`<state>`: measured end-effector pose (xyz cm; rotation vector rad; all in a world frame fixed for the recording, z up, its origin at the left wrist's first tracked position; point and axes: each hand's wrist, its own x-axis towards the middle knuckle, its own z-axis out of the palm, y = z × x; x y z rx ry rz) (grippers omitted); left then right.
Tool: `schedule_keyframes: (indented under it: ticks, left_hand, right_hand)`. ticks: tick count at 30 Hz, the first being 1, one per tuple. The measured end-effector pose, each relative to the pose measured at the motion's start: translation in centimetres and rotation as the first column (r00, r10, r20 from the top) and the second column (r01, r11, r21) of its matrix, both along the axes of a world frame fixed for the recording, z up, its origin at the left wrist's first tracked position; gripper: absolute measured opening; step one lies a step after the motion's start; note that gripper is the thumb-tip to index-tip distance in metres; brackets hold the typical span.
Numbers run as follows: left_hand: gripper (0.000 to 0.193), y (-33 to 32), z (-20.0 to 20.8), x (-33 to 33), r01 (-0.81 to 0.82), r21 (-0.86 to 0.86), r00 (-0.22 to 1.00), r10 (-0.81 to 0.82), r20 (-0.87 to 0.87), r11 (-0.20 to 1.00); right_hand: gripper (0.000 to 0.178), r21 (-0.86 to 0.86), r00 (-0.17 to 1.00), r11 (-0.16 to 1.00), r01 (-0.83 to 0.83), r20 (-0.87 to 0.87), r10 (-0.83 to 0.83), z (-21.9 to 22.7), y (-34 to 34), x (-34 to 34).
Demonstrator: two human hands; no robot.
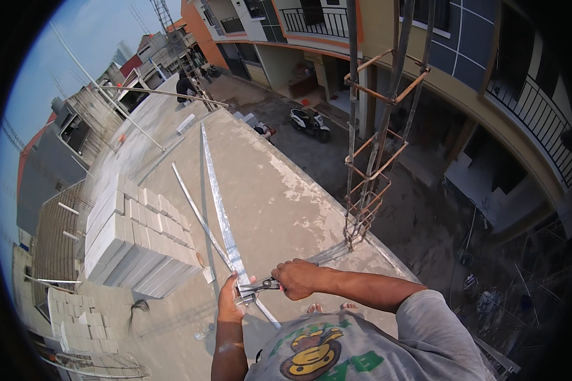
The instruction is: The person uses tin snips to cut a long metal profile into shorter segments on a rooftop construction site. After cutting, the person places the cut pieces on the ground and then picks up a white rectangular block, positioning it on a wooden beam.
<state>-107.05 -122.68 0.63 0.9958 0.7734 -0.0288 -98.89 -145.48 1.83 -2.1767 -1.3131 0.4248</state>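
My left hand [231,300] is closed round the near end of a long silver metal profile [220,213], which stretches away from me toward the far end of the slab. Gripped in my right hand [297,279] is a plier-like hand tool [262,285]. Its dark metal head meets the profile's near end, right beside my left fingers. Whether the jaws are closed on the metal is too small to tell. A second, narrower metal bar [194,204] lies on the concrete, passing beneath the held profile and out near my feet.
White building blocks [140,238] are stacked at my left, with more blocks [82,320] lower left. Tied reinforcing bars [368,165] rise at the slab's right edge [305,184]. Beyond that edge is a drop to a lane with a parked scooter [310,124]. A person [185,87] is far off.
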Motion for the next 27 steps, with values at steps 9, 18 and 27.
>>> schedule_keyframes:
  ticks: [9,18,27]
  left_hand:
    - [0.036,-0.9,2.4,1.7,0.035,-0.05,0.999,-0.033,0.043,0.998]
    - [0.035,-2.4,3.9,3.0,0.001,-0.114,0.99,0.014,0.139,0.994]
    - [0.038,-1.7,2.9,2.6,-0.007,-0.176,0.994,0.027,0.109,0.984]
  right_hand:
    - [0.036,0.121,0.986,0.981,0.152,0.051,-0.159,-1.2,-2.2,0.1]
    - [0.047,0.204,0.959,0.953,0.223,0.132,-0.252,0.8,-4.1,0.1]
    - [0.053,0.176,0.939,0.973,0.152,0.283,-0.198,2.6,-3.8,0.7]
